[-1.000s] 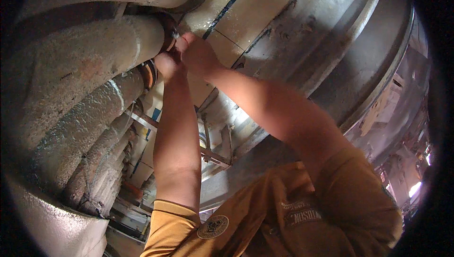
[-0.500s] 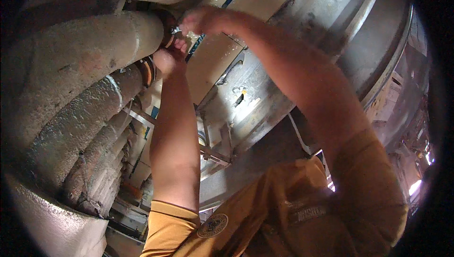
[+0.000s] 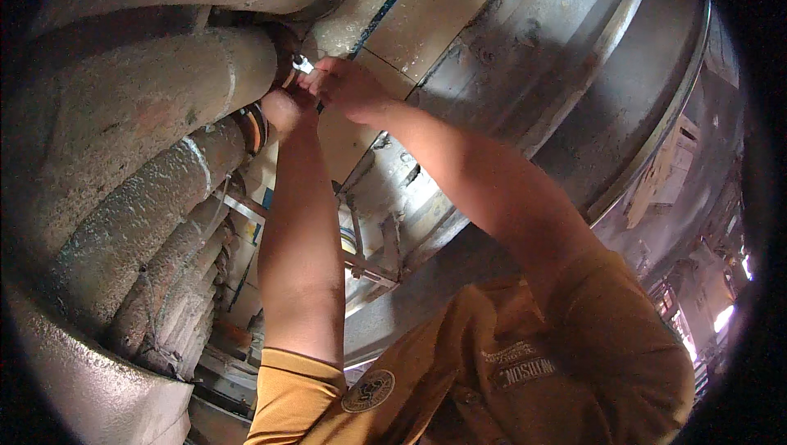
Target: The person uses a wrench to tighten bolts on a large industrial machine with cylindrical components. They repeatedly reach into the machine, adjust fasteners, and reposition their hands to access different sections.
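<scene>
Both my arms reach up to the ringed end (image 3: 284, 38) of a thick grey pipe (image 3: 164, 76). My right hand (image 3: 348, 88) is closed, its fingertips pinching a small, bright silver-white piece (image 3: 302, 64) against the brown rim; its exact kind is not clear. Just below, my left hand (image 3: 284, 109) is close against the same rim, touching or nearly touching my right fingers. Its own fingers are mostly hidden behind the wrist and my right hand, so what they hold cannot be seen.
Below sits a second, rougher pipe (image 3: 139, 195) with an orange-brown ring (image 3: 255, 129) at its end. Several more pipes run beneath it. Beige panels (image 3: 443, 11) with dark blue seams lie behind my hands. A large curved metal body (image 3: 566, 60) rises on the right, and a metal bracket (image 3: 369, 269) sits beside my left forearm.
My right hand has come down and closed on the silver-white piece, its forearm dropping lower. The left hand stays at about the same place by the rim.
</scene>
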Tool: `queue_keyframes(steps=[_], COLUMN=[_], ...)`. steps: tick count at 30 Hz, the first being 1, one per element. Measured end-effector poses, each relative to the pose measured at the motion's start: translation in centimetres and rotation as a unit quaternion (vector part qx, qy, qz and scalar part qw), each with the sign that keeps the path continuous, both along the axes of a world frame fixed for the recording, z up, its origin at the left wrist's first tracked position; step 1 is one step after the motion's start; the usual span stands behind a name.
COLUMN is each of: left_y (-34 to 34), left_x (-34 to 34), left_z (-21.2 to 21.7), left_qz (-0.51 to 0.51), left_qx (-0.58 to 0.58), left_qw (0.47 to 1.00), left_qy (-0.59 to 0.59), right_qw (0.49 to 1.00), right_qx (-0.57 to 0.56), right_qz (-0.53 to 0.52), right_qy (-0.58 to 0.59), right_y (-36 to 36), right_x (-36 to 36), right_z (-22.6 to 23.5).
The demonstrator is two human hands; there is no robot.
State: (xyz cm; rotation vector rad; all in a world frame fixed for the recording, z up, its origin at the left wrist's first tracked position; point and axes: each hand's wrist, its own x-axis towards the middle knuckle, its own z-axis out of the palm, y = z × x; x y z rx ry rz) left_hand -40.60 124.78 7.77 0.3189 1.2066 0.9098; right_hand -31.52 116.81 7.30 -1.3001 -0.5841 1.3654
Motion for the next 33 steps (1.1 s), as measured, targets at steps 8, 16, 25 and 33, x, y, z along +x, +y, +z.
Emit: queue_keyframes(steps=[8, 16, 25, 33], left_y=[1.9, 0.1, -0.7, 0.5], left_x=[-2.6, 0.1, 2.2, -1.6], left_z=[-4.8, -0.9, 1.4, -2.2], left_qz=[-0.05, -0.045, -0.068, -0.013], left_qx=[0.07, 0.049, 0.123, -0.059], left_qw=[0.993, 0.998, 0.99, 0.997], left_qy=[-0.085, -0.021, -0.005, 0.042], right_qw=[0.99, 0.988, 0.993, 0.883], right_qx=[0.015, -0.092, -0.075, -0.088], right_qz=[-0.02, -0.11, -0.03, 0.41], right_qy=[-0.138, -0.056, -0.089, -0.21], right_y=[0.7, 1.0, 1.4, 7.7], right_x=[-1.2, -2.3, -1.0, 9.9], right_z=[2.4, 2.9, 1.7, 2.6])
